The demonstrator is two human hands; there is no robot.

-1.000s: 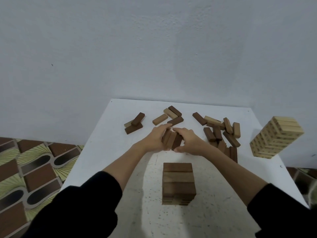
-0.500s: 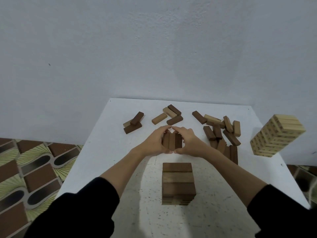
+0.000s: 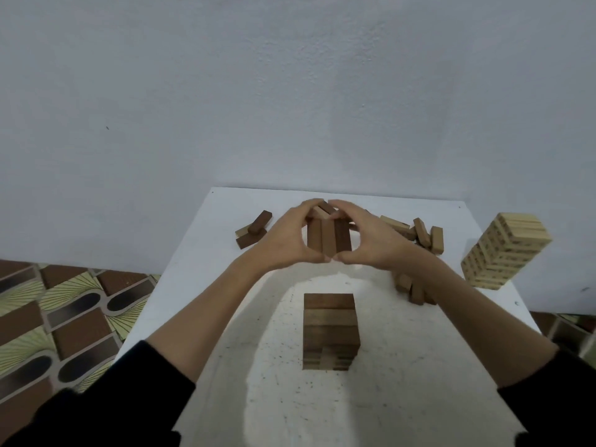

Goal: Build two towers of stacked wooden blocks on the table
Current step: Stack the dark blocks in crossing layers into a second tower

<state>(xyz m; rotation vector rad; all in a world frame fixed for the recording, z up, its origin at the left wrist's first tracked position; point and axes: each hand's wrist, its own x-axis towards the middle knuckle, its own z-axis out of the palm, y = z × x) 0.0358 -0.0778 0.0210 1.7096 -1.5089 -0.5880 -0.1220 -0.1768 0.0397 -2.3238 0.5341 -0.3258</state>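
Three dark brown wooden blocks (image 3: 328,241) are pinched side by side between left hand (image 3: 283,238) and right hand (image 3: 371,241), beyond the dark stacked-block tower (image 3: 330,330), probably as its next layer.

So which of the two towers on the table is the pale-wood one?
The tall tower at the table's far right edge; its blocks are all light wood. The shorter tower in the middle, near the person, is dark brown.
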